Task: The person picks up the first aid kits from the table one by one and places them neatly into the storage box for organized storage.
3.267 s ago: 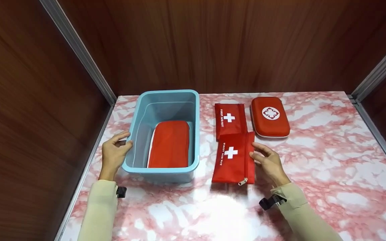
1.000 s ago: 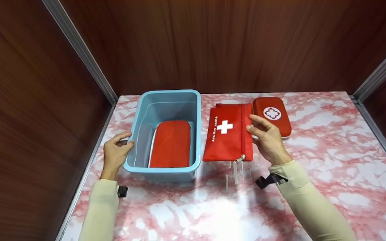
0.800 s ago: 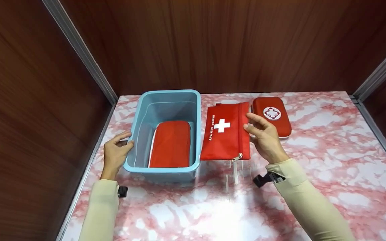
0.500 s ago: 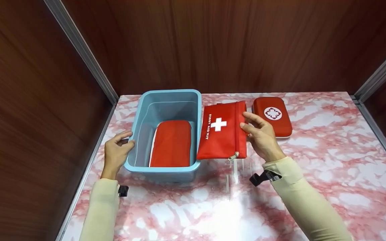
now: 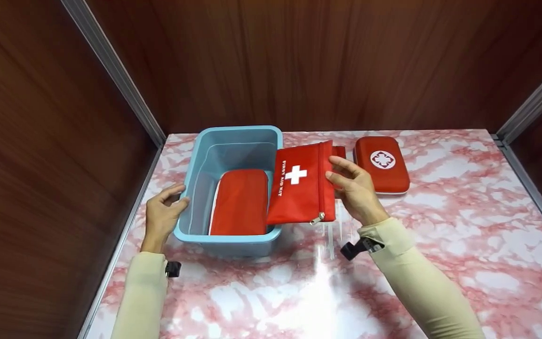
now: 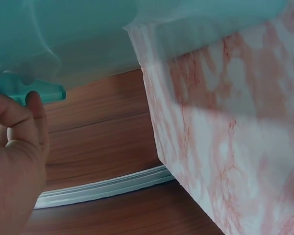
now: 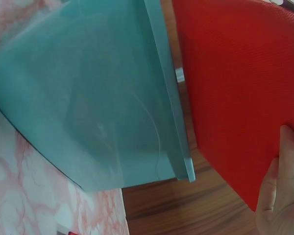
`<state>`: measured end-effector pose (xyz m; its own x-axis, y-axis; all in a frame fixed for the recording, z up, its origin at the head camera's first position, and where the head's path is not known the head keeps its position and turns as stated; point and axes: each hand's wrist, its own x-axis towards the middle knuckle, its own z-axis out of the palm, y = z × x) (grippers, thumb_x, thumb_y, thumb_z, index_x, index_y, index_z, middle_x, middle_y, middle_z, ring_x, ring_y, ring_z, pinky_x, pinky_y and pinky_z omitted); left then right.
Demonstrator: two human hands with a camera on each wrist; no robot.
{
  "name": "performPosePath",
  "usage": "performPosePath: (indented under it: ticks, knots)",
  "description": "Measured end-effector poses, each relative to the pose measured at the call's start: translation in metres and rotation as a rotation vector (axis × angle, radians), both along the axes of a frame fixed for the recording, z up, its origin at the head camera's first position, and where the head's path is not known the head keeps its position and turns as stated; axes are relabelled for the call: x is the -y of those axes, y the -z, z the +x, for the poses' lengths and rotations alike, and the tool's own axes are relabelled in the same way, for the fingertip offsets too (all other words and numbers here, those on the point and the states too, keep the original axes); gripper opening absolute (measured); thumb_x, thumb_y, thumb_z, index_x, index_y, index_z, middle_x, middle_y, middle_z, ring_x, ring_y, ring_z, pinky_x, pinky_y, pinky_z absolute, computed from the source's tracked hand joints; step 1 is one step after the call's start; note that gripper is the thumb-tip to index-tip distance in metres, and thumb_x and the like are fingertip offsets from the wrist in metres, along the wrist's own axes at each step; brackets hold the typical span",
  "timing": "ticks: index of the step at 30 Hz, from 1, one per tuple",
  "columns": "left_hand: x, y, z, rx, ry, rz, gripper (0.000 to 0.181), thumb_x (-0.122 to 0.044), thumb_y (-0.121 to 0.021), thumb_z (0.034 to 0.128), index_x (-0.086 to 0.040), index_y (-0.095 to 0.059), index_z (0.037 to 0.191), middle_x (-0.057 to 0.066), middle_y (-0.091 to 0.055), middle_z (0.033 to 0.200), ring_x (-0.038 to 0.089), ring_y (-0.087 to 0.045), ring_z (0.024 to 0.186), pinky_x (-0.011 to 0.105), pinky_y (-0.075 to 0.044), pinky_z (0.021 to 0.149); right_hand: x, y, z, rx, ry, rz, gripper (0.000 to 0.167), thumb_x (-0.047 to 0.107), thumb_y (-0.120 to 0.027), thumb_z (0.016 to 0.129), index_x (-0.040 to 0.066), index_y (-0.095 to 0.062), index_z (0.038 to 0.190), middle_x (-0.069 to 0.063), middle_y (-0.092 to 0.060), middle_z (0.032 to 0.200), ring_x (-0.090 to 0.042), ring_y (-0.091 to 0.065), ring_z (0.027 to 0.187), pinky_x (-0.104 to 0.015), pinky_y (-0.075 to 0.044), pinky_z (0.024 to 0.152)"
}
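Note:
My right hand (image 5: 354,190) pinches a red zippered first aid pouch (image 5: 301,200) by its zip side. The pouch is held up, its left edge over the right rim of the blue plastic bin (image 5: 228,239). In the right wrist view, the pouch's plain underside (image 7: 235,88) shows above the bin's rim, with fingers (image 7: 286,166) against it. My left hand (image 5: 162,219) grips the bin's left rim between thumb and fingers; the left wrist view shows this hand (image 6: 17,147) at the rim from below. Inside the bin lies a red case (image 5: 240,202).
Behind the held pouch, part of a second red pouch (image 5: 339,151) shows on the marbled table (image 5: 464,226). To its right lies a hard red case (image 5: 381,165) with a white round emblem. Wooden walls (image 5: 299,66) stand behind and at the sides.
My right hand has lifted the pouch off the table and carried it away from me, then left, so that it now overlaps the bin's right rim. My left hand stays at the rim.

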<state>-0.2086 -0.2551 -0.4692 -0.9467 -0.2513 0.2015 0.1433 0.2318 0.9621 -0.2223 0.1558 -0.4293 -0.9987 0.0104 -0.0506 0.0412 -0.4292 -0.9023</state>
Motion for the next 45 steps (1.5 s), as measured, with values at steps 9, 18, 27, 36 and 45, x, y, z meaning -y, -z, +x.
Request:
performPosePath:
  ticks: [9,18,27,36,45]
  knots:
    - [0.0,-0.001,0.001,0.023,-0.002,-0.001,0.032,0.009,-0.07,0.0856,0.013,-0.067,0.117,0.024,-0.061,0.131,0.01,-0.062,0.104,0.016,-0.049,0.088,0.012,-0.003,-0.004,0.017,-0.034,0.001,0.04,-0.011,-0.06,0.092,0.001,-0.058,0.13,-0.003,-0.058,0.104,-0.012,-0.059,0.07,-0.024,-0.053,0.051]
    - [-0.007,-0.017,0.009,0.059,-0.003,-0.019,0.033,0.01,-0.068,0.0858,0.015,-0.065,0.118,0.028,-0.058,0.134,0.008,-0.061,0.1,0.015,-0.049,0.087,0.023,-0.002,-0.009,0.032,-0.044,0.001,0.04,-0.011,-0.061,0.092,0.002,-0.059,0.129,-0.003,-0.059,0.102,-0.012,-0.059,0.068,-0.024,-0.052,0.05]
    - [-0.001,-0.001,0.001,0.016,-0.007,0.003,0.032,0.009,-0.071,0.0852,0.012,-0.068,0.117,0.024,-0.061,0.131,0.0,-0.062,0.093,0.014,-0.05,0.084,0.041,-0.001,-0.012,0.047,-0.062,-0.033,0.038,-0.012,-0.06,0.091,0.001,-0.061,0.126,-0.004,-0.058,0.1,-0.013,-0.06,0.072,-0.026,-0.055,0.053]
    - [0.001,-0.002,0.002,0.056,-0.016,-0.016,0.035,0.006,-0.073,0.085,0.01,-0.067,0.12,0.023,-0.059,0.135,0.0,-0.061,0.092,0.011,-0.049,0.079,0.056,-0.002,-0.014,0.042,-0.079,-0.001,0.043,-0.009,-0.061,0.092,-0.004,-0.055,0.135,-0.007,-0.058,0.109,-0.016,-0.063,0.075,-0.026,-0.056,0.058]
    - [0.0,-0.001,0.001,0.055,-0.025,-0.021,0.035,0.006,-0.072,0.0843,0.01,-0.068,0.119,0.022,-0.06,0.134,0.003,-0.062,0.091,0.012,-0.05,0.077,0.069,-0.001,-0.018,0.046,-0.101,-0.028,0.045,-0.011,-0.06,0.092,-0.005,-0.054,0.136,-0.01,-0.059,0.108,-0.017,-0.063,0.078,-0.028,-0.059,0.063]
